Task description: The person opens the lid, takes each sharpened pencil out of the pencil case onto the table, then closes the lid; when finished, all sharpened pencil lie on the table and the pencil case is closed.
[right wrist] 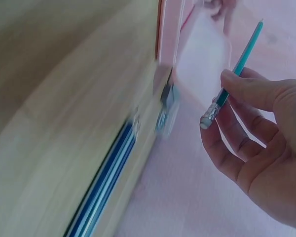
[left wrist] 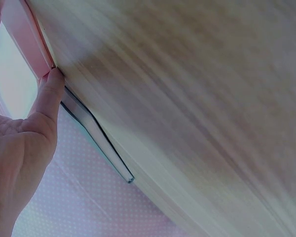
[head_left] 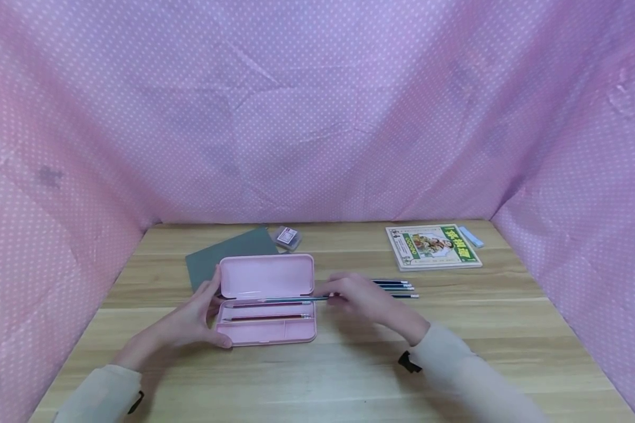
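A pink pencil case (head_left: 267, 333) lies with its lid (head_left: 267, 276) raised at the back. Inside it are red-striped pencils (head_left: 267, 318). At the case's left end, my left hand (head_left: 193, 314) grips it, thumb at the front corner and fingers by the lid. My right hand (head_left: 362, 298) pinches a green pencil (head_left: 296, 299) near its eraser end, tip pointing left over the case. In the right wrist view, that green pencil (right wrist: 244, 57) sits between thumb and fingers. Several dark pencils (head_left: 397, 286) lie on the table beyond my right hand.
Behind the case lies a dark green notebook (head_left: 233, 249), with a small clear box (head_left: 287, 237) beside it. An illustrated book (head_left: 434, 247) is at the back right, next to a light blue item (head_left: 471, 236). Pink dotted cloth (head_left: 317, 117) surrounds the wooden table (head_left: 317, 382).
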Demonstrator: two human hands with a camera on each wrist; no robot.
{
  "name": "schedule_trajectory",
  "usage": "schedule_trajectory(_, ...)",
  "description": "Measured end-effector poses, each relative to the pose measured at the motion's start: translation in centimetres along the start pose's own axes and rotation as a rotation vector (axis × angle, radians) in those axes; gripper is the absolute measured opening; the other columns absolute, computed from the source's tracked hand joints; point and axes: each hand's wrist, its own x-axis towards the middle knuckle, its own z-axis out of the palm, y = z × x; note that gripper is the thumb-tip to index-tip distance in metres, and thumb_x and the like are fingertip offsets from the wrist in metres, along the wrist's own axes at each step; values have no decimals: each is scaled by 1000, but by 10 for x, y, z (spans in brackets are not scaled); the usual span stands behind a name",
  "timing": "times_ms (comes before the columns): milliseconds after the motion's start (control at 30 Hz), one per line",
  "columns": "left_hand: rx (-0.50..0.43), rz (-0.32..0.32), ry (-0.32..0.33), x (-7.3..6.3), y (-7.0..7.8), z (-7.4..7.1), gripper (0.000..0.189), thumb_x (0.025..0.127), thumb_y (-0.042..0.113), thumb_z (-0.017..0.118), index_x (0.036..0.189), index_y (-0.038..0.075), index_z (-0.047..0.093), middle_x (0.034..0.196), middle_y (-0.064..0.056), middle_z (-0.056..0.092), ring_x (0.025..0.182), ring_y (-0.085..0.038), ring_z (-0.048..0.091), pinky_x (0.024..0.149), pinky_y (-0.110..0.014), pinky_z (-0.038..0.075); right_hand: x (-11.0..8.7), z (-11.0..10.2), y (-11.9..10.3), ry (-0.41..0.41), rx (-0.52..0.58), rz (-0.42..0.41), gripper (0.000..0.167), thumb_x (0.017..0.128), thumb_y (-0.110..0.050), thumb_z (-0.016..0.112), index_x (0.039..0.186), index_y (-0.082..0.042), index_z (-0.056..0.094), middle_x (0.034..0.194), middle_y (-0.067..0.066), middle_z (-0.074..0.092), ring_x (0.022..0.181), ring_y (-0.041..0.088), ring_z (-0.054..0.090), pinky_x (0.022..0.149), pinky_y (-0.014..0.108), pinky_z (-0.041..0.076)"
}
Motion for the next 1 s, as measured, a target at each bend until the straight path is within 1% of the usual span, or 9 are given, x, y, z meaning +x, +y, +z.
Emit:
schedule_trajectory(100, 1, 0, 0, 0, 0, 0, 153, 63, 36, 98, 160, 15, -18, 140, -15, 34, 125, -30, 53, 111, -30, 41, -15, -12, 12, 18, -8, 9, 30, 89, 4, 74, 115, -10, 77, 100, 0, 72, 85, 6, 63, 76, 22, 58)
schedule_trajectory(200, -2, 2, 2, 0, -1, 0, 153, 63, 35, 98, 160, 15, -18, 140, -15, 34, 125, -30, 53, 109, -18, 38, -30, -21, 24, 43, -24, 9, 29, 87, 4, 76, 113, -10, 78, 99, 0, 72, 85, 9, 64, 75, 26, 60)
schedule_trajectory(267, -4, 4, 3, 0, -1, 0, 152, 63, 35, 98, 160, 14, -18, 139, -15, 34, 124, -30, 53, 108, -16, 38, -40, -26, 32, 57, -29, 5, 29, 86, 6, 76, 110, -9, 78, 98, 1, 71, 84, 11, 65, 73, 29, 60)
schedule_trajectory(367, -10, 8, 4, 0, -2, 0, 152, 63, 34, 98, 160, 13, -18, 139, -15, 34, 124, -30, 54, 109, -18, 39, -56, -32, 45, 60, -44, 8, 28, 86, 8, 76, 108, -8, 78, 97, 1, 70, 84, 12, 65, 72, 30, 60)
schedule_trajectory(533, -10, 15, 5, 0, -2, 1, 152, 63, 33, 98, 160, 14, -18, 138, -16, 34, 123, -29, 55, 110, -24, 41, -80, -36, 63, 52, -82, 16, 29, 83, 11, 77, 105, -6, 79, 94, 1, 69, 83, 13, 63, 70, 28, 58)
schedule_trajectory(600, -4, 15, 5, -1, -2, 1, 153, 63, 34, 98, 160, 14, -18, 139, -16, 34, 123, -29, 54, 111, -28, 41, -89, -37, 68, 46, -94, 18, 30, 81, 13, 77, 104, -6, 79, 94, 2, 69, 84, 14, 64, 72, 29, 59)
schedule_trajectory(733, -5, 16, 4, -1, -1, 1, 153, 63, 35, 98, 160, 13, -18, 139, -17, 34, 124, -30, 54, 111, -36, 42, -103, -38, 76, 19, -96, 38, 31, 80, 15, 77, 103, -6, 79, 98, 3, 72, 91, 18, 68, 78, 33, 61)
schedule_trajectory(833, -5, 18, 6, -1, -1, 1, 153, 63, 36, 98, 160, 12, -18, 139, -18, 35, 124, -30, 54, 111, -34, 42, -110, -38, 81, -6, -93, 62, 30, 80, 14, 77, 103, -6, 79, 100, 4, 73, 93, 19, 70, 80, 34, 62)
schedule_trajectory(1000, -6, 24, 8, -2, -1, 0, 153, 62, 36, 98, 160, 11, -17, 139, -17, 35, 123, -29, 55, 110, -28, 42, -116, -39, 86, -28, -97, 84, 29, 81, 12, 76, 104, -6, 79, 100, 4, 73, 92, 19, 69, 79, 34, 62)
